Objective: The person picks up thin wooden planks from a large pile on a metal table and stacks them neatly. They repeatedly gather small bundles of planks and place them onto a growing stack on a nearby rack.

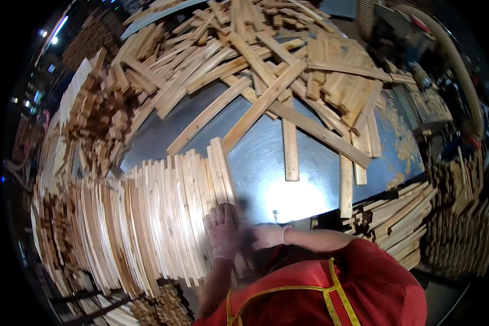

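A long row of wooden slats (168,212) stands on edge, packed side by side, at the left front. My left hand (222,231), in a pale glove, lies on the last slats at the row's right end with its fingers stretched out. Close beside it, to the right, is my right hand (267,237), also gloved. Its fingers are blurred and partly in shadow, so I cannot make out whether they hold anything. One wooden slat (221,168) at the row's right end sticks out farther than its neighbours.
A metal tabletop (255,185) carries a loose, crossed heap of wooden slats (266,70) at the back. Sawdust (399,141) lies along its right side. Stacked slats (402,223) stand at the front right. A ribbed hose (461,70) curves beyond the table.
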Demonstrator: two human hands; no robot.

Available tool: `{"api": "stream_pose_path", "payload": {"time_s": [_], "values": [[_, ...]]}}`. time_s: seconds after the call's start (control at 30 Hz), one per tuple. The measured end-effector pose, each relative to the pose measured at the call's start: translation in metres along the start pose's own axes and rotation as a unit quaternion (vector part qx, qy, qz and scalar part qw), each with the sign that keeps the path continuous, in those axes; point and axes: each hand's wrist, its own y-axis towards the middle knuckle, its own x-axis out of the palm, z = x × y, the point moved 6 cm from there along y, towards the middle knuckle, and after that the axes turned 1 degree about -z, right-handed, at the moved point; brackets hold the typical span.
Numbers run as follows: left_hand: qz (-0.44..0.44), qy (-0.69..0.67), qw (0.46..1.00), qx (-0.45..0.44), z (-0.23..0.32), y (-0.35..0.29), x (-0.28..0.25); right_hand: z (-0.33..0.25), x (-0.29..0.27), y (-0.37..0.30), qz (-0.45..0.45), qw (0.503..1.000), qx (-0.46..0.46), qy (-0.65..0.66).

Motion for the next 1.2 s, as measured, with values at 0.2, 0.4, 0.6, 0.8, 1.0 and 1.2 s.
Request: {"api": "stream_pose_path", "payload": {"time_s": [0.2, 0.4, 0.6, 0.8, 1.0, 1.2], "values": [[0.026, 0.069, 0.996, -0.048, -0.006, -0.012, 0.012, 0.042, -0.207, 0.077, 0.357, 0.887, -0.143, -0.255], [0.151, 0.027, 0.988, 0.027, 0.007, 0.026, -0.030, 0.140, -0.329, 0.171, 0.553, 0.648, -0.030, 0.522], [0.163, 0.008, 0.987, -0.008, -0.003, 0.000, -0.026, 0.073, -0.319, 0.078, 0.470, 0.819, -0.026, 0.329], [0.157, -0.066, 0.985, -0.007, -0.016, -0.013, -0.024, 0.042, -0.124, 0.001, 0.320, 0.929, 0.049, 0.178], [0.301, -0.053, 0.917, -0.255, -0.095, -0.175, -0.002, -0.023, -0.016, 0.011, -0.041, 0.968, 0.070, 0.238], [0.156, -0.558, 0.587, -0.566, -0.128, -0.319, 0.053, 0.023, -0.048, 0.017, 0.173, 0.930, 0.053, 0.319]]}}
